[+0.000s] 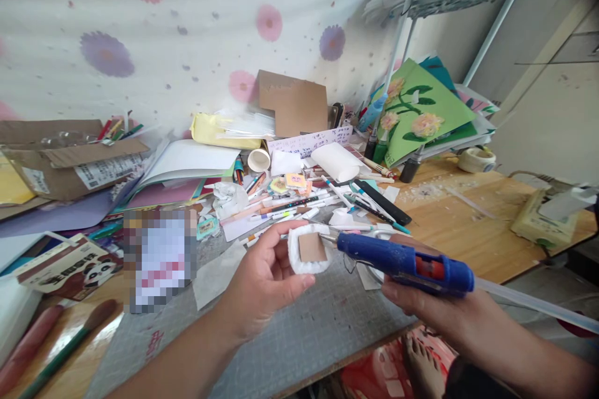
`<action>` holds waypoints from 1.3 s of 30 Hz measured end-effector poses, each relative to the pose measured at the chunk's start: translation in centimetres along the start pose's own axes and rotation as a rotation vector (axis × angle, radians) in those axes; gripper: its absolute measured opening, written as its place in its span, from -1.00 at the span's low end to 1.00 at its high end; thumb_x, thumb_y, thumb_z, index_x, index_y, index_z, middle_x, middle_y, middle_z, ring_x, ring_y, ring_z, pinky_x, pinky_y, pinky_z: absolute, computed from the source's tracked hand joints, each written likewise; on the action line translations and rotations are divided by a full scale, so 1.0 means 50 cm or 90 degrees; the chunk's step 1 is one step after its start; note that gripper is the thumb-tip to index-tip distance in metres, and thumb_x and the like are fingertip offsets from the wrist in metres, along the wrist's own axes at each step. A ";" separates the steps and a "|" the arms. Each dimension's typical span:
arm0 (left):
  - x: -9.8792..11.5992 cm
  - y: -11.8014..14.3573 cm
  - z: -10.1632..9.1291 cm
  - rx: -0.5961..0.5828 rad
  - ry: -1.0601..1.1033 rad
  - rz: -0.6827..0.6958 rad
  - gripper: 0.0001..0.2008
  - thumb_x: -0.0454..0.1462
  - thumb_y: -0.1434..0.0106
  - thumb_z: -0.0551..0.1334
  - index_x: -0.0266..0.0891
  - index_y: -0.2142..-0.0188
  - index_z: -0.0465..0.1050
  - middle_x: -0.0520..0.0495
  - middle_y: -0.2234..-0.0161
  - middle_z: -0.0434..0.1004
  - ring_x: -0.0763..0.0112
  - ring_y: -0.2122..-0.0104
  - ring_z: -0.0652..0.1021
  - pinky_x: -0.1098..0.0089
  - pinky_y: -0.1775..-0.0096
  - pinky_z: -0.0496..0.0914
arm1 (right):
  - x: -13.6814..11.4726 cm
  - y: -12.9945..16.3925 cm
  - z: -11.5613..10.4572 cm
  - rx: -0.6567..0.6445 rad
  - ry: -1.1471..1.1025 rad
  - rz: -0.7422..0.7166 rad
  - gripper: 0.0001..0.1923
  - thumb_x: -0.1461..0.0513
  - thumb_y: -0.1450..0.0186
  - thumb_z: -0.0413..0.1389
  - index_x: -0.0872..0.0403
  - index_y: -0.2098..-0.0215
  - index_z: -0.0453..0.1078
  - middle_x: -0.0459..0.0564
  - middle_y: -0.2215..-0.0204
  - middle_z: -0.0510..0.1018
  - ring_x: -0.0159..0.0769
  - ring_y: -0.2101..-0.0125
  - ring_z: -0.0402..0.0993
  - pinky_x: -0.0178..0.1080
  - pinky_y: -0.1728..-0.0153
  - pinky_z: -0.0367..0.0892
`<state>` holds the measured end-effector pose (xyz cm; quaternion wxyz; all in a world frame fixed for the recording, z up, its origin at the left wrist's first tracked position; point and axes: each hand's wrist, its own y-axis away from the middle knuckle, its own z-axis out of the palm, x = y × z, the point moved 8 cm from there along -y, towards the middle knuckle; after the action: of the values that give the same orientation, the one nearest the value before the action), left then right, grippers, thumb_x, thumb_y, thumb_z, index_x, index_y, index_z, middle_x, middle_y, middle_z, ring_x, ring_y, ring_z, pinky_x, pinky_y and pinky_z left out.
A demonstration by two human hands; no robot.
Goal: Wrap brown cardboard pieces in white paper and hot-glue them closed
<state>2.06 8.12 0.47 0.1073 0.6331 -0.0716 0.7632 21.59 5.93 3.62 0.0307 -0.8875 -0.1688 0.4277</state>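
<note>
Left hand: my left hand (pixel 262 277) gripped a small white fluffy pad (pixel 309 249) by its edge, thumb below and fingers above, a brown cardboard square (pixel 312 247) lying on its face.
Right hand: my right hand (pixel 421 299) was wrapped around the blue glue gun (pixel 405 262), its nozzle almost touching the pad's right edge.
Where the pad was: lifted above the grey cutting mat (pixel 299 330), between my two hands, near the pile of pens (pixel 299 202).
Doing it well: I judged that a steady pad, fingertips kept clear of the hot tip and a thin bead along the cardboard's rim would serve best.
Count: one glue gun, one pad, one cardboard square, one clear glue stick (pixel 538 305) trailing from the gun's back.
Also counted: one tape roll (pixel 476 159), one green flower card (pixel 421 112); pens too tangled to number.
</note>
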 end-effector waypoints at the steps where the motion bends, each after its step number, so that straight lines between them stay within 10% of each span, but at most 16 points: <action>1: 0.001 0.000 0.000 0.001 -0.004 0.003 -0.49 -0.40 0.05 0.38 -0.09 0.08 0.36 -0.03 0.20 0.56 0.33 0.22 0.54 0.48 0.28 0.39 | 0.002 0.002 0.000 0.002 0.006 -0.002 -0.79 0.07 -0.21 0.06 0.01 0.45 0.40 -0.08 0.45 0.46 -0.27 0.40 0.44 -0.22 0.33 0.44; 16: 0.012 0.000 -0.013 0.042 0.004 0.045 -0.50 -0.43 0.02 0.37 -0.08 0.08 0.35 0.01 0.18 0.56 0.43 0.20 0.54 0.50 0.19 0.36 | 0.087 0.044 -0.001 0.055 -0.001 0.080 -0.51 -0.04 -0.09 0.16 -0.11 0.04 0.34 0.03 0.00 0.44 0.06 -0.05 0.30 0.17 -0.06 0.18; 25: 0.008 0.000 -0.015 0.048 -0.023 0.049 -0.48 -0.40 0.02 0.37 -0.10 0.06 0.32 -0.04 0.15 0.55 0.34 0.16 0.52 0.42 0.14 0.36 | -0.030 0.008 0.003 -0.027 0.018 -0.097 -0.87 0.10 -0.14 0.10 -0.05 0.47 0.41 -0.05 0.43 0.53 -0.12 0.32 0.50 -0.24 0.44 0.46; 39: 0.020 0.005 -0.004 0.037 -0.126 0.062 -0.52 -0.40 0.00 0.36 -0.12 0.09 0.29 -0.05 0.19 0.56 0.32 0.19 0.54 0.44 0.20 0.37 | -0.059 0.002 0.034 -0.068 0.009 -0.152 -0.96 0.21 -0.15 0.10 -0.01 0.40 0.36 -0.10 0.48 0.44 -0.29 0.47 0.42 -0.31 0.51 0.35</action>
<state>1.65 7.99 1.41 0.0444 0.7042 -0.0903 0.7029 18.62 4.74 4.74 0.0352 -0.8644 -0.2954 0.4054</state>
